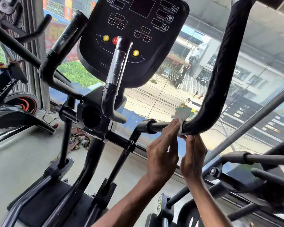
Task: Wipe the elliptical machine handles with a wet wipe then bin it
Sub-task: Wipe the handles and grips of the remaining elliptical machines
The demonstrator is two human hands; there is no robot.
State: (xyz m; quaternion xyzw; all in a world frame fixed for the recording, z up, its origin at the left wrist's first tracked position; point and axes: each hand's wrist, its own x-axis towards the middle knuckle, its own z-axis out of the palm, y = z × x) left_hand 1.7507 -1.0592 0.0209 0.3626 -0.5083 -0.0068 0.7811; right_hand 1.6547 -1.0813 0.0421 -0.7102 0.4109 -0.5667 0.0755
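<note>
At far left we see a neighbouring exercise bike [4, 89] lettered WELCARE. Next comes the elliptical's left handle [56, 51], a black bar bending upward, untouched. In the middle its dark console [134, 30] shows yellow and red buttons, with a short fixed grip [116, 69] rising in front of it. A crumpled cloth [79, 140] lies on the floor below. Right of centre, our left hand [162, 154] reaches up with straight fingers and presses the wet wipe [180, 120] against the lower bend of the right handle [223, 71]. The white wipe is wrapped around that bend. Our right hand [193, 156] points upward just beside it, fingertips meeting the wipe's lower edge under the bar. Whether it pinches the wipe we cannot tell.
</note>
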